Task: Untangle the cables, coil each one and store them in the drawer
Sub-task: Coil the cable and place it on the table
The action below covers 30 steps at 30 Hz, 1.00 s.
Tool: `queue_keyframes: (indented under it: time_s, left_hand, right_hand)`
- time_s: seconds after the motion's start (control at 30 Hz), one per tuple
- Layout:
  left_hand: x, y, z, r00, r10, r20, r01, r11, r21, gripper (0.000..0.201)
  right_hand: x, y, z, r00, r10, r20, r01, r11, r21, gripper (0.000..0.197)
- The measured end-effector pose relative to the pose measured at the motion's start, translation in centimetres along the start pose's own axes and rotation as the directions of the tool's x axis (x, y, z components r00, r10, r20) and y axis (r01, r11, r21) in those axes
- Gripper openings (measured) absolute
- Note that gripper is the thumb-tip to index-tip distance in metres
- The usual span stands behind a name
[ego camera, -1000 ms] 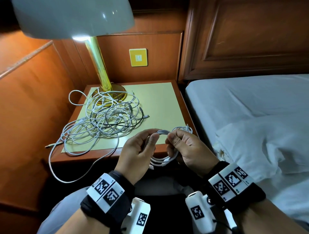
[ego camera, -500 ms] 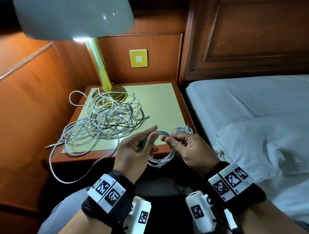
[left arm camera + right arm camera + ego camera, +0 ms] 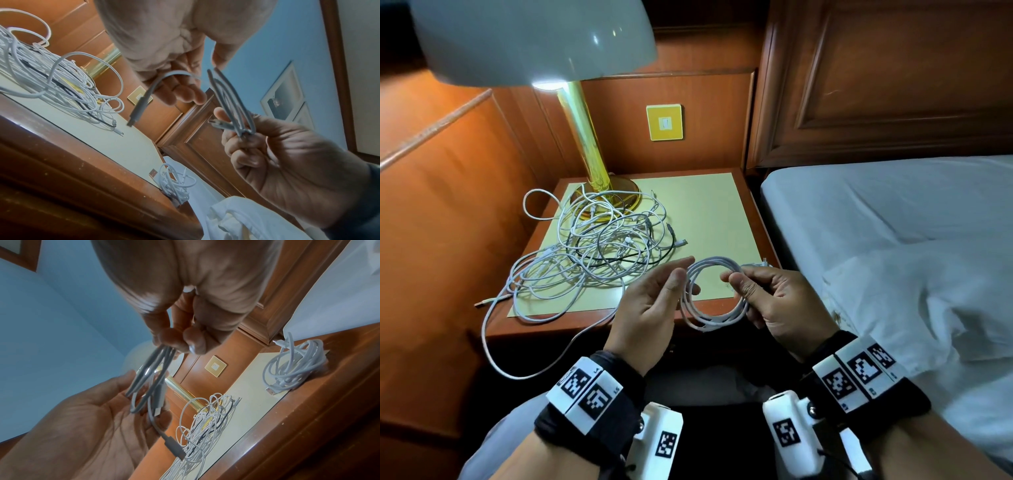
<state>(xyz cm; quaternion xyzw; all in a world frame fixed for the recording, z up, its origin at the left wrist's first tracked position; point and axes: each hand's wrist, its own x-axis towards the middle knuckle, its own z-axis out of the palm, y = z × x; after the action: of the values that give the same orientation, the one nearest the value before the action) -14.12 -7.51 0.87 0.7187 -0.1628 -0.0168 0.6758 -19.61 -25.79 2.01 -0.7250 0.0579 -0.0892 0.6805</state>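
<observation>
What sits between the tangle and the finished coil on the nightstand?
Bare yellow-green top, seen in the right wrist view. The tangle lies near the lamp, the coil at the bedside edge, apart.

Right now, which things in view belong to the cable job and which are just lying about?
Job:
- white coiled cable, pinched by right hand, left hand open beside it
- tangled pile of white and black cables
- finished white coil on wooden nightstand

Lying about:
- brass lamp
- yellow wall switch
- white bed
</observation>
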Motion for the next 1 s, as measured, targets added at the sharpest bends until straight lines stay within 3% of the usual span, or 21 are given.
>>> queue_keyframes:
  time_s: [0.07,0.27,0.4,0.5,0.7,0.9,1.0]
  left_hand:
    - [0.1,-0.3,-0.3,1.000,-0.026,-0.002,0.026,0.999,-0.034,0.035]
    - [-0.2,0.1,0.1,0.988,-0.111,0.105,0.117,0.992,-0.053,0.065]
    - [-0.4,-0.2,0.7,0.992,-0.114,0.061,0.114,0.993,0.001,0.036]
    - [-0.3,-0.4,0.8,0.978,-0.210,0.003,0.209,0.971,-0.115,0.025]
    - [-0.1,-0.5,1.0,0.946,-0.323,0.002,0.306,0.894,-0.329,0.027]
    - [0.0,-0.4,0.9,0.969,-0.244,-0.040,0.212,0.903,-0.374,0.033]
    - [0.0,-0.1,0.8,0.971,-0.241,-0.008,0.208,0.853,-0.478,0.039]
  right_hand:
    - [0.0,-0.1,-0.3,1.000,0.003,-0.028,-0.002,1.000,0.009,0.033]
    - [0.1,0.0,-0.2,0.998,0.031,-0.054,-0.030,0.999,0.016,0.029]
    - [0.1,0.5,0.3,0.999,0.006,-0.033,-0.006,1.000,0.005,0.023]
    - [0.1,0.8,0.7,1.000,-0.003,-0.023,0.003,0.999,-0.033,0.027]
    - [0.1,1.3,1.2,1.000,-0.010,0.000,0.010,0.999,-0.051,0.026]
    - [0.1,1.3,1.5,1.000,0.015,-0.015,-0.015,1.000,-0.021,0.023]
    - [0.1,1.3,1.6,0.999,0.024,-0.031,-0.024,1.000,-0.015,0.021]
